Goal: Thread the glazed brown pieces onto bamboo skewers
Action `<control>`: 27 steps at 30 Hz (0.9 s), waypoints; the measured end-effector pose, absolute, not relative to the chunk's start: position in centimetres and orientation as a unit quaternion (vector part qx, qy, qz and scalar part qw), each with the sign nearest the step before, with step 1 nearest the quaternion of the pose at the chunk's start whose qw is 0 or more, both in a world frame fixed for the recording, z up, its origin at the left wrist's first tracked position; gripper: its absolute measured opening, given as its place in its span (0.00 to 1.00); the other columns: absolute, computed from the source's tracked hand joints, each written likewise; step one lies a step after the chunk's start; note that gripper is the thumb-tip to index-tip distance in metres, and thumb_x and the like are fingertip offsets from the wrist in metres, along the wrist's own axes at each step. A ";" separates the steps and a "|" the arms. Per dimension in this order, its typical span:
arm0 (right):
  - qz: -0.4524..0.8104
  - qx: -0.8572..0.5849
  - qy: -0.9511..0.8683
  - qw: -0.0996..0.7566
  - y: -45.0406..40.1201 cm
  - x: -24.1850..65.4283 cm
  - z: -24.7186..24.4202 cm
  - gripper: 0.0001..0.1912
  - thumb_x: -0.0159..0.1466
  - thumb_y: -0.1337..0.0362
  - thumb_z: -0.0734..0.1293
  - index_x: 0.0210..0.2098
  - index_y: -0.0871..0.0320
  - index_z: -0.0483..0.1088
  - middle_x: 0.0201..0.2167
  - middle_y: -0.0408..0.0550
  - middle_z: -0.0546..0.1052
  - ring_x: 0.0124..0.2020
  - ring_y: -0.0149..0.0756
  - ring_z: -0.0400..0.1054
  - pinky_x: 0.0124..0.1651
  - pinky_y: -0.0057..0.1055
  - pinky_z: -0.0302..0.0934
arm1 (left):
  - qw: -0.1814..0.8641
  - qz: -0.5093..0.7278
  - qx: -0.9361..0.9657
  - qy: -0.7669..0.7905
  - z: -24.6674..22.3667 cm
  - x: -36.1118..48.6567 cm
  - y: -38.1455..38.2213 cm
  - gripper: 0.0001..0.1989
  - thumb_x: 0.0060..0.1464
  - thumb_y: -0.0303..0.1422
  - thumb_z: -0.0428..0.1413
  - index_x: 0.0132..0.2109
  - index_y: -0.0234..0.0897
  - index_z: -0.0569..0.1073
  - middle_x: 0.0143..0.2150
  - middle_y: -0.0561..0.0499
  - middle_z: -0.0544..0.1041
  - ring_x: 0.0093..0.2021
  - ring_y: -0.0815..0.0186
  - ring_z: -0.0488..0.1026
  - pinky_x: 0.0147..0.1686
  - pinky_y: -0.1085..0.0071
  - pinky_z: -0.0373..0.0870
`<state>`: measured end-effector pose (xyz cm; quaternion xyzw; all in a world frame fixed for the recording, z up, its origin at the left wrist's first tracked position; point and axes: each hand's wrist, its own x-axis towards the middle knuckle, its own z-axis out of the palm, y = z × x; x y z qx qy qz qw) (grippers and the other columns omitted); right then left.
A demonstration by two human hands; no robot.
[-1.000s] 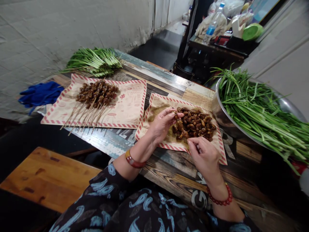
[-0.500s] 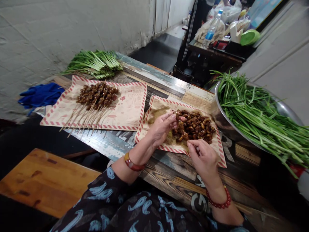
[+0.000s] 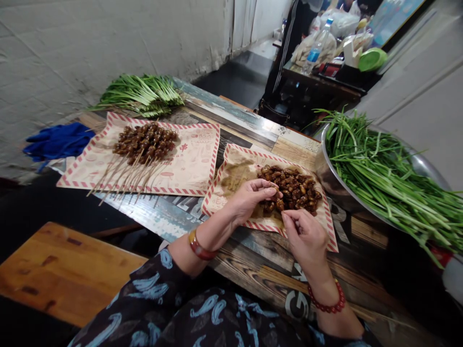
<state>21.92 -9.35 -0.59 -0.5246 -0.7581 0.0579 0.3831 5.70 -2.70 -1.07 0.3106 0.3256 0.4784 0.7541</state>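
A heap of glossy brown pupae, which look like silkworm pupae, lies on a striped-edge paper sheet. Over the heap's near left side, my left hand is closed in a pinch on a pupa, partly hidden by the fingers. My right hand is closed at the sheet's front edge, thumb and forefinger pinching a thin skewer that barely shows. Its tip points toward my left fingers, where a pupa hangs. On another paper sheet to the left lie several loaded skewers, bare ends toward me.
A metal basin heaped with green chives stands at the right. More chives lie at the table's far left, near blue gloves. A wooden stool is at lower left. Behind, a person's dark trouser leg stands beside another cluttered table.
My left hand has moved slightly down and right, its fingers curling closer toward my right hand. The right hand has stayed almost in place.
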 end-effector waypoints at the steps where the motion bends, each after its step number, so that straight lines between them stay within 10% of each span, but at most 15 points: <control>1: 0.059 -0.525 -0.758 0.384 -9.3 21.9 -0.6 0.08 0.67 0.68 0.62 0.32 0.56 0.71 0.25 0.43 0.75 0.27 0.31 0.68 0.31 0.29 0.61 | 0.753 0.480 0.311 0.326 -1.0 5.7 -2.7 0.15 0.41 0.35 0.69 0.35 0.32 0.77 0.32 0.47 0.80 0.35 0.68 0.75 0.37 0.73 0.64; 27: 0.069 -0.517 -0.767 0.374 -9.7 21.3 -0.6 0.09 0.68 0.69 0.62 0.32 0.56 0.70 0.25 0.43 0.73 0.27 0.31 0.67 0.32 0.28 0.60 | 0.714 0.556 0.266 0.332 -0.4 5.0 -2.1 0.12 0.47 0.37 0.65 0.36 0.35 0.76 0.34 0.51 0.78 0.38 0.68 0.74 0.39 0.72 0.63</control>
